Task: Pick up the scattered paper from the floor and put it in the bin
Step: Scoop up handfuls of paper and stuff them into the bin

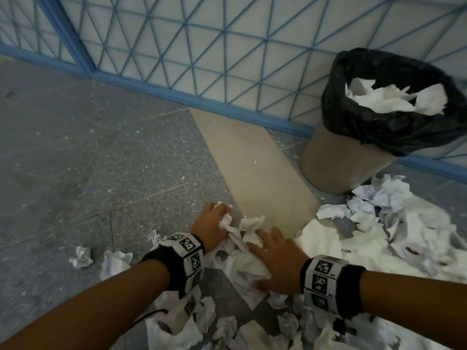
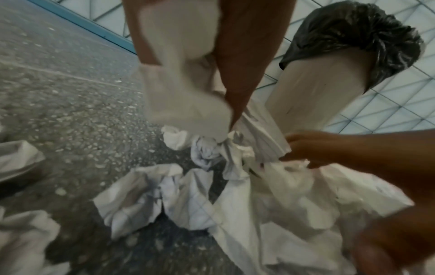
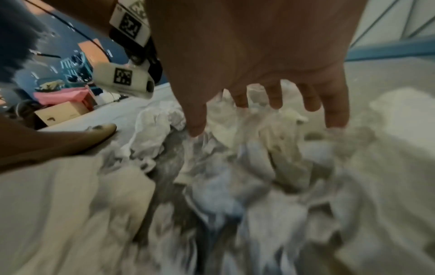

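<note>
White crumpled paper (image 1: 252, 261) still litters the floor (image 1: 75, 160) in front of you, heaped thickest just beside the bin (image 1: 348, 160), whose black liner (image 1: 379, 127) already holds some sheets. Your left hand (image 1: 211, 227) clutches a wad; your right hand (image 1: 278, 258) lies spread, pressing the pile. By my judgement, most remains.

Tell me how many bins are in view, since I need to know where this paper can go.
1: the bin, lined with a black bag, stands against the blue-gridded wall ahead and to the right, crumpled paper already inside. Others may be out of frame.
</note>
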